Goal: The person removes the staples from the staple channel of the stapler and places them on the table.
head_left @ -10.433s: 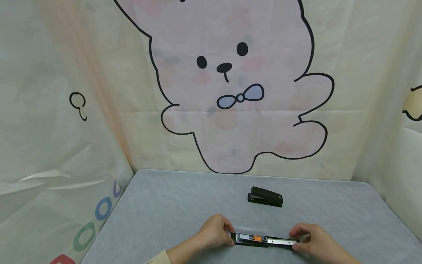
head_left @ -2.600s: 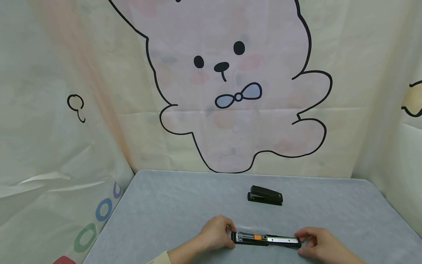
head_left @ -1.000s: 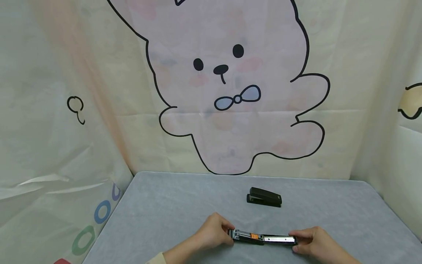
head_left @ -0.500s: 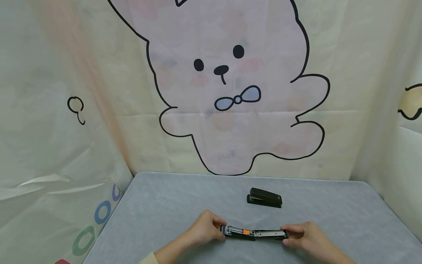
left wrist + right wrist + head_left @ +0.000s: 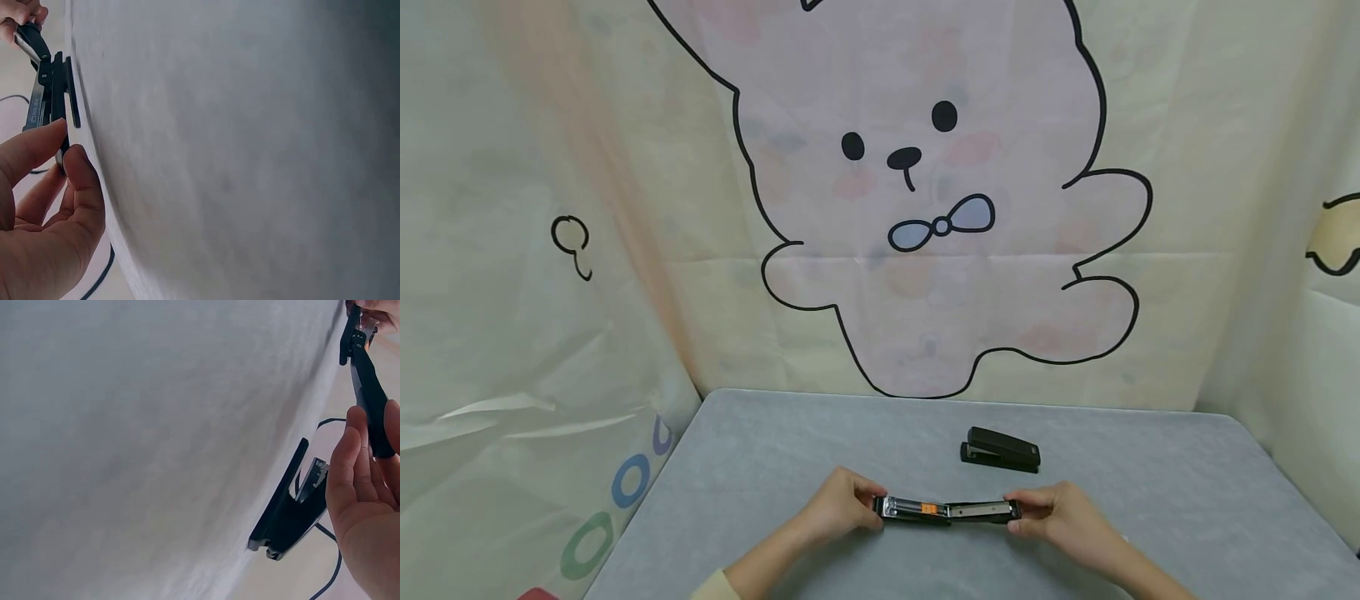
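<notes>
A black stapler (image 5: 910, 510), swung wide apart, stretches between my two hands, its metal magazine and orange piece showing. My left hand (image 5: 841, 504) pinches its left end between thumb and fingers. At the other end, my right hand (image 5: 1060, 518) pinches the black arm tip. In the left wrist view the held stapler (image 5: 45, 84) bends at its hinge, and the left hand (image 5: 56, 219) grips the near end. The right wrist view shows the right hand (image 5: 365, 487) on the long cover arm. A second black stapler (image 5: 1000, 450) lies behind, touched by neither hand.
A grey cloth-covered table (image 5: 790, 442) lies under the hands. Behind it hangs a pale curtain (image 5: 1172, 333) with a cartoon animal outline, and another sheet (image 5: 490, 350) closes the left side. The second stapler (image 5: 290, 509) stands beyond the right hand.
Both hands have carried the opened stapler leftward and farther from the body, with shadows now showing below them. Its two halves are bent slightly at the hinge. The second stapler stays put.
</notes>
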{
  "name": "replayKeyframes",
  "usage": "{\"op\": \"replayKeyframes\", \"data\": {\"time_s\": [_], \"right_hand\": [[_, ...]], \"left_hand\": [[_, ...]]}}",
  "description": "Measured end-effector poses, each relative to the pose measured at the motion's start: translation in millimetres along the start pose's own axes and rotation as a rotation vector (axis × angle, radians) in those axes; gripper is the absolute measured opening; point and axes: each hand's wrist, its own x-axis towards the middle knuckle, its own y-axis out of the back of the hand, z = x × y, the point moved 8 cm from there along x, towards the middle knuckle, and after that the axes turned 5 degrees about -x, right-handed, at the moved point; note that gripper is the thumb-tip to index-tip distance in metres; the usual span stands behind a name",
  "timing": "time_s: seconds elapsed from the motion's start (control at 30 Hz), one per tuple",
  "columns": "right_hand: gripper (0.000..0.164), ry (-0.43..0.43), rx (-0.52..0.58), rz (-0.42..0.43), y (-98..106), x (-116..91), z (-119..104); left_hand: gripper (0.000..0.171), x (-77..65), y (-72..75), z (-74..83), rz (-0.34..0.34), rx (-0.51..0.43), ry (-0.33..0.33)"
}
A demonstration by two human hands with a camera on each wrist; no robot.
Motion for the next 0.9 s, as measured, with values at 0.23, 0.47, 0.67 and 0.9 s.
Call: {"op": "replayKeyframes", "data": {"time_s": [0.23,0.47,0.67,0.9], "right_hand": [[0.045,-0.010,-0.020,0.026,-6,12,-12],[0.046,0.037,-0.041,0.050,-13,27,-24],[0.044,0.061,-0.009,0.063,-21,40,-34],[0.042,0.067,0.036,0.078,-30,55,-46]], "left_hand": [[0.046,0.5,15.5,1.3,0.026,-0.006,-0.034],[0.044,0.5,32.9,-1.2,0.063,0.002,-0.045],[0.045,1.2,48.4,-3.9,0.097,0.033,-0.031],[0.048,3.2,68.0,-8.5,0.135,0.033,0.018]]}}
